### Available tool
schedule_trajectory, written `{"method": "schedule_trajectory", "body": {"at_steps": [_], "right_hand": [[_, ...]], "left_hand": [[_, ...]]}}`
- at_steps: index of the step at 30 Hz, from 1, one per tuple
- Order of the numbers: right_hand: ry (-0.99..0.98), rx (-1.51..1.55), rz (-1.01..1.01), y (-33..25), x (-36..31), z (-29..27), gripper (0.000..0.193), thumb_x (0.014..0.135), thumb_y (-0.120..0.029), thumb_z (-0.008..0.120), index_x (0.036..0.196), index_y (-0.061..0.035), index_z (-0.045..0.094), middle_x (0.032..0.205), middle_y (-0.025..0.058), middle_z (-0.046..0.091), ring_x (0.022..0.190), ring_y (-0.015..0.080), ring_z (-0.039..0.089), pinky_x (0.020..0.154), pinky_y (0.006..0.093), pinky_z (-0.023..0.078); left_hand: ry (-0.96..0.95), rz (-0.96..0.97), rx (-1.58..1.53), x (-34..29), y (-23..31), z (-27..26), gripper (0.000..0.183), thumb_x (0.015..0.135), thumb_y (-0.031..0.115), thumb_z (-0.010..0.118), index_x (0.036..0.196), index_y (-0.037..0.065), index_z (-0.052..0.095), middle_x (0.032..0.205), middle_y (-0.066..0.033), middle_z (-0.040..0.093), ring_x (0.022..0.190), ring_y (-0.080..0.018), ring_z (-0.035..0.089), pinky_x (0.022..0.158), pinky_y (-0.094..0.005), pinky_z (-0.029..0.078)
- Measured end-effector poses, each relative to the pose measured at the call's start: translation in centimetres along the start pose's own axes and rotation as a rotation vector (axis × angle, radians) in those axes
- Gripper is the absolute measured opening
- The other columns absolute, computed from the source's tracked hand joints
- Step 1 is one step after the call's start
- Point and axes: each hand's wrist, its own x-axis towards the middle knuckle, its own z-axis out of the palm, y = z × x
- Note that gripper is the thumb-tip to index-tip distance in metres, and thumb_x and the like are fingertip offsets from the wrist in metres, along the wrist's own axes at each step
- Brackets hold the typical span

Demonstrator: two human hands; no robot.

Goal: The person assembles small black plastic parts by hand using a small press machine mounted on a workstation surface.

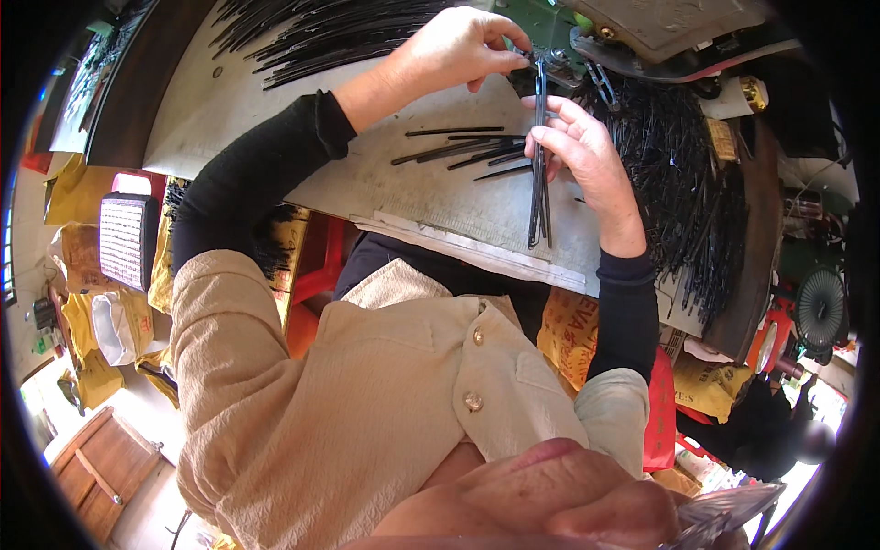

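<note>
My right hand [579, 147] is closed on a few long, thin black strips [539, 197], held upright and hanging over the worktable [440, 197]. Thumb and fingertips of my left hand [472, 48] are pinched together near the top of these strips, close to a green machine [541, 27]. Whatever lies between the left fingertips is too small to make out. Just left of my right hand, several loose black strips [472, 148] lie spread on the table.
A large bundle of black strips [321, 37] lies at the far left of the table. Another thick heap [683, 197] covers its right side. A metal plate [674, 23] belongs to the machine area at the back. Yellow sacks [568, 339] and a small fan [820, 307] stand around the table.
</note>
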Motion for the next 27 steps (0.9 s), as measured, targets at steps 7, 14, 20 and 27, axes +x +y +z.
{"method": "schedule_trajectory", "body": {"at_steps": [7,14,20,27], "right_hand": [[0.009,0.031,-0.015,-0.1,-0.1,-0.1,0.035,0.085,-0.017,0.052,0.116,-0.0004,0.050,0.073,0.0029,0.059,0.059,0.0052,0.051,0.051,0.0178,0.041],[0.024,0.053,-0.039,-0.3,-0.1,0.0,0.036,0.085,-0.017,0.053,0.116,0.0006,0.049,0.072,0.0033,0.059,0.059,0.0055,0.051,0.050,0.0178,0.041],[0.020,0.073,-0.050,-0.2,0.0,0.0,0.036,0.086,-0.017,0.053,0.117,0.0008,0.049,0.073,0.0034,0.059,0.060,0.0057,0.052,0.051,0.0179,0.041],[0.017,0.086,-0.070,0.0,0.0,-0.2,0.036,0.086,-0.018,0.052,0.117,-0.0001,0.049,0.074,0.0032,0.059,0.063,0.0064,0.053,0.051,0.0180,0.041]], "left_hand": [[0.116,0.044,-0.185,0.3,-0.8,2.0,0.025,0.083,0.025,0.062,0.099,0.007,0.066,0.066,-0.0045,0.063,0.044,-0.0079,0.051,0.046,-0.0217,0.045],[0.085,-0.069,-0.514,0.2,-1.3,2.0,0.026,0.086,0.021,0.059,0.105,0.005,0.064,0.077,-0.0058,0.063,0.048,-0.0059,0.049,0.040,-0.0189,0.038],[0.073,-0.120,-0.595,0.2,-0.7,2.3,0.026,0.088,0.021,0.057,0.107,0.004,0.063,0.069,-0.0013,0.058,0.045,-0.0023,0.044,0.037,-0.0158,0.032],[0.066,-0.138,-0.602,0.2,-0.4,2.4,0.027,0.088,0.021,0.058,0.107,0.003,0.063,0.065,0.0004,0.056,0.044,-0.0019,0.044,0.037,-0.0158,0.032]]}}
